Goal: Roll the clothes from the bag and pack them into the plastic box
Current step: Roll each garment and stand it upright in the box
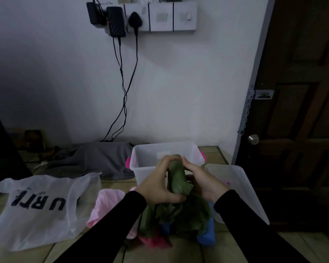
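So nearest us a heap [160, 238] of pink, red and blue clothes waits unrolled. Above it our left hand [160, 184] and right hand [201, 179] curl their fingers tight around a green garment [177, 179], half rolled, its tail trailing onto the heap. Left, the bag [38, 204] lies flat, seemingly emptied. Beyond, the box [146, 160] looks bare; packing, we judge, has hardly begun.

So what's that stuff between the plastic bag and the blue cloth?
In the head view, a pink garment lies beside the plastic bag, then the loose end of the green garment the hands are rolling, then the blue cloth.
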